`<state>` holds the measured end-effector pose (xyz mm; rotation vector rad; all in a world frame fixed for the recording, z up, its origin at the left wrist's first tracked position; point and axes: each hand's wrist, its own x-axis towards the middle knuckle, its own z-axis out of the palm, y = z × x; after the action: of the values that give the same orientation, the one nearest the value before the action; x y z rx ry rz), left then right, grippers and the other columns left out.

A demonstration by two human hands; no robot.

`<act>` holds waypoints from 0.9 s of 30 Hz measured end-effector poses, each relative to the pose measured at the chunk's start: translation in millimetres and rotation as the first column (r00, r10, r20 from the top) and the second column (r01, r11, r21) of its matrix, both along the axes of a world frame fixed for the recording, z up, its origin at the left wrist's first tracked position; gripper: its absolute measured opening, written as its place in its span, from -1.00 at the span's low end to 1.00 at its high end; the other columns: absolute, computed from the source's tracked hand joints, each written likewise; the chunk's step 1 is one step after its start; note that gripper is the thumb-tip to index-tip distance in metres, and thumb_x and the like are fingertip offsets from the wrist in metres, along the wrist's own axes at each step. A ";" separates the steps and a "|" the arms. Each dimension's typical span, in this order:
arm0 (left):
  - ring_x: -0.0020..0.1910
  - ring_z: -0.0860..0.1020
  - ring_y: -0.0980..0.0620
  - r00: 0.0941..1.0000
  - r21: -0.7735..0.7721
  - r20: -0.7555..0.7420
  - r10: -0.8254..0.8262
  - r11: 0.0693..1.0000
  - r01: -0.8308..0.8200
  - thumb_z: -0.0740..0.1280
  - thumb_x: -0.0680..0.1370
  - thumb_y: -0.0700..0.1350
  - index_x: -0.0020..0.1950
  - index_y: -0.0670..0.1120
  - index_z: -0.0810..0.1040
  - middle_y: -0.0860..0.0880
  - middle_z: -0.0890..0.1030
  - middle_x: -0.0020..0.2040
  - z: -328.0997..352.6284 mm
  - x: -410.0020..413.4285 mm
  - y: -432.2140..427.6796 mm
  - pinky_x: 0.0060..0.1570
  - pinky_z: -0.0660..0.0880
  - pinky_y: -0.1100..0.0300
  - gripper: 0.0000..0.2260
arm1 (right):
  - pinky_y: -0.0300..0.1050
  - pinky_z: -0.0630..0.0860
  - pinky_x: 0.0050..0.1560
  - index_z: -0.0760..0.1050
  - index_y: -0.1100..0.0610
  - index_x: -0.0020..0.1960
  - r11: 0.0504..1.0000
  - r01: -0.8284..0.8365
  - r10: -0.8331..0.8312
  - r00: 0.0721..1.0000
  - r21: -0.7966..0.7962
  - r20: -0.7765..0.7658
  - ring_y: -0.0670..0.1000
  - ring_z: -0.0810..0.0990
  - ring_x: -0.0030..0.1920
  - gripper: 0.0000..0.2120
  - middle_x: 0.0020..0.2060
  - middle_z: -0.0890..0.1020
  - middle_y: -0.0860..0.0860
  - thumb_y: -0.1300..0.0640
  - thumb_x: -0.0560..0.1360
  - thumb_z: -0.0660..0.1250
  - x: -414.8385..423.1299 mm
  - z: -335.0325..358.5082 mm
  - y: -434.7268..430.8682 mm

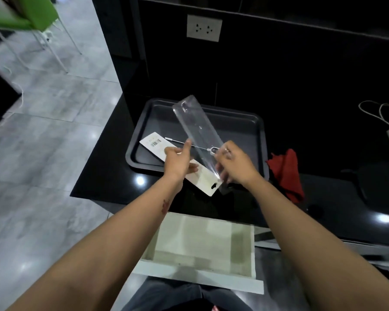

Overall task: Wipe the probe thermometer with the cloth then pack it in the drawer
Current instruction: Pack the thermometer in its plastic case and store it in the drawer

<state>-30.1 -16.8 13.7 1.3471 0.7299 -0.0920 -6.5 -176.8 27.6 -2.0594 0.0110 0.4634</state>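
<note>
The counter (112, 176) was black and glossy, w/ a dark baking tray (238, 122) sitting on it. Below its front edge a pale drawer (202, 243) stood pulled open, and nothing was visible inside, so packing hadn't happened.

The red cloth (286, 173) lay crumpled on the counter just right of the tray, apart from both hands and untouched. Judging from that, wiping hadn't started either.

Both hands were over the tray's near edge, busy w/ packaging. A clear plastic cover (195, 131) tilted up and away from the person, its lower end at the right hand (234, 164). A white backing card (189, 167) w/ a barcode sat under the left hand (177, 160), slanting from the tray toward the counter edge.

The probe thermometer (189, 143) was a thin metal rod held roughly level between the hands, above the card and crossing the cover. The left grip pinched the rod near its middle between thumb and finger. The right grip was closed at the rod's head end by the cover's lower part; it prob. held both, but the clear plastic and blur made that hard to confirm.

Overall: very early. The thermometer looked only just freed from its pack. Left to do: set packaging aside, pick up cloth, wipe the rod, place it in the drawer.
</note>
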 end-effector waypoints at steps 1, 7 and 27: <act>-0.27 0.60 -0.04 0.998 -0.063 0.009 -0.059 0.996 0.060 0.28 0.59 0.13 0.09 -0.15 0.37 -0.12 0.59 -0.10 2.2 2.8 -3.8 -0.09 0.60 0.07 -0.65 | -0.23 0.38 -0.59 0.38 0.11 -0.06 0.998 -0.037 0.038 0.999 0.044 -0.033 0.07 0.54 -0.49 -0.86 -0.32 0.60 0.10 0.07 0.60 0.28 1.2 -0.3 1.7; -0.23 0.66 -0.07 0.999 -0.399 -0.001 -0.037 0.916 0.034 0.18 0.66 -0.16 -0.01 -0.18 0.48 -0.17 0.66 -0.12 -1.9 22.4 -9.9 -0.04 0.60 0.05 -0.86 | -0.08 0.53 -0.15 0.49 0.07 0.08 0.993 -0.045 0.054 0.995 -0.107 0.082 0.02 0.60 -0.10 -0.76 -0.12 0.61 -0.03 -0.09 0.57 0.28 26.7 -13.4 3.5; 0.03 0.66 -0.22 1.000 -0.414 -0.008 -0.027 0.910 0.022 0.12 0.68 -0.07 0.13 -0.14 0.40 -0.24 0.64 0.12 -6.0 21.8 13.0 -0.02 0.62 -0.17 -0.84 | -0.06 0.48 -0.24 0.27 0.08 0.18 0.951 0.026 0.106 0.908 -0.307 0.404 0.03 0.56 -0.12 -0.77 -0.04 0.53 -0.02 0.09 0.60 0.27 33.4 -9.9 7.9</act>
<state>-8.2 -3.8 7.7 0.9484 0.6598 -0.2623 26.9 -168.8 17.7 -2.4341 -0.2309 0.0340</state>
